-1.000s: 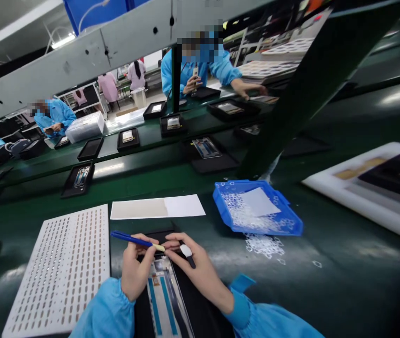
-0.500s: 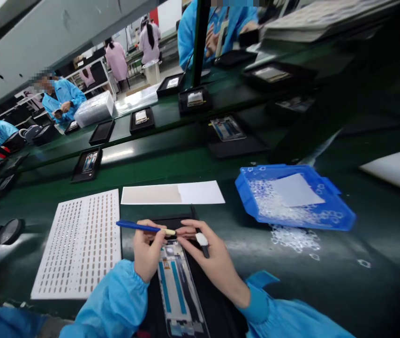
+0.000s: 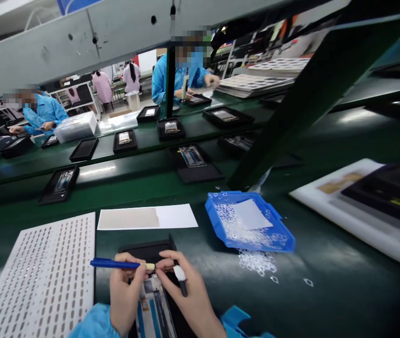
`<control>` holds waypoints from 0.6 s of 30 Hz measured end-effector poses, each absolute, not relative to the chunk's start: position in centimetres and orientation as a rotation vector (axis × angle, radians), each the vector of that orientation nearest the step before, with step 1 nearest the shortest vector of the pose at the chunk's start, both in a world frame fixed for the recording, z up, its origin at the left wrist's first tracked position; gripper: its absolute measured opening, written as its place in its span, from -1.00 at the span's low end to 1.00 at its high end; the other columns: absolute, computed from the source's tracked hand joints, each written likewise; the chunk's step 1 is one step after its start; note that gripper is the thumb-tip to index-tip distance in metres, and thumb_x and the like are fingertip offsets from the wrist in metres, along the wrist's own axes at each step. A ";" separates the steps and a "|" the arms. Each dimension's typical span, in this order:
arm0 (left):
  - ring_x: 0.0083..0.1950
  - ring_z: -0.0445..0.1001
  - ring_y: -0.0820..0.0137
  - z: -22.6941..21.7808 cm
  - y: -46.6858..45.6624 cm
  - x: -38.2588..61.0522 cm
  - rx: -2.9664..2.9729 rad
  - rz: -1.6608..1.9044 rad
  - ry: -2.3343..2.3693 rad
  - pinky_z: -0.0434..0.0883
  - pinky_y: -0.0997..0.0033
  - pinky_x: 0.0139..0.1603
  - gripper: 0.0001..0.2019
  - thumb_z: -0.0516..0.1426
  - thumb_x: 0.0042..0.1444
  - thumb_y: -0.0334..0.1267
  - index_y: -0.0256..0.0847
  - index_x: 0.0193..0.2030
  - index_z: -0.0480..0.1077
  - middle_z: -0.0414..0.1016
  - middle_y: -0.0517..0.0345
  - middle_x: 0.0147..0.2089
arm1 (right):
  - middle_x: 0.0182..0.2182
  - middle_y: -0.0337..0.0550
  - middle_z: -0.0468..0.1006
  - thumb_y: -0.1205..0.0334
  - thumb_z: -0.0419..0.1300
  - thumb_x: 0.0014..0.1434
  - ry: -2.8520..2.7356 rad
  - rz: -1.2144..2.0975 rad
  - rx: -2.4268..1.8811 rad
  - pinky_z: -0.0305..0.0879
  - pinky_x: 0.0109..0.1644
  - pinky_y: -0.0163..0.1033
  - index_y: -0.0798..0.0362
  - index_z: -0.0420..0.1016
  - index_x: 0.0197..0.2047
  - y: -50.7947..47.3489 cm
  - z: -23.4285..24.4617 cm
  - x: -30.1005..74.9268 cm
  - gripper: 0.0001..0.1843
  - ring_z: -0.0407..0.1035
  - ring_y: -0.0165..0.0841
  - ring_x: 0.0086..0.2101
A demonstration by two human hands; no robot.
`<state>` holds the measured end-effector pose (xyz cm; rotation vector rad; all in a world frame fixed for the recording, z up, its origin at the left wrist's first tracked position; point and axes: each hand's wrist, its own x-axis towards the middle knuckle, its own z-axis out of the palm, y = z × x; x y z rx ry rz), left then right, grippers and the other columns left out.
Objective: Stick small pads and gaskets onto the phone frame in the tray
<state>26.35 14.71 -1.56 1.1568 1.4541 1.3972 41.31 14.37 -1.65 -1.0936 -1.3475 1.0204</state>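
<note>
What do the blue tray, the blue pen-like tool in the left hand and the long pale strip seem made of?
Blue tray: probably moulded plastic, smooth, judging by its uniform blue walls.
Blue pen-like tool: likely hard plastic, smooth, with a straight, evenly coloured barrel.
Long pale strip: apparently paper or thin card, matte, flat with crisp edges.

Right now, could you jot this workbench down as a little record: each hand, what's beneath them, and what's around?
Left hand: holds a blue pen-like tool, pale tip toward the right hand
Right hand: holds a dark-and-white item; fingertips close to the pale tip, anything pinched there too small to tell
Beneath the hands: opened flat device with blue strips
To the left: white perforated board
Ahead: white-and-beige strip
To the right: blue tray of small white rings, some spilled outside
</note>
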 end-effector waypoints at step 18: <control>-0.40 0.55 0.37 -1.1 14.6 26.4 1.256 1.392 1.403 0.51 0.41 -0.34 -0.67 0.31 -0.02 -0.09 -0.17 -0.39 0.23 0.47 0.19 -0.42 | -0.41 -0.24 0.42 0.27 0.11 0.19 -1.252 1.073 -1.062 0.30 -0.34 -0.34 0.04 0.30 -0.10 14.5 -0.9 41.0 -0.81 0.33 -0.38 -0.43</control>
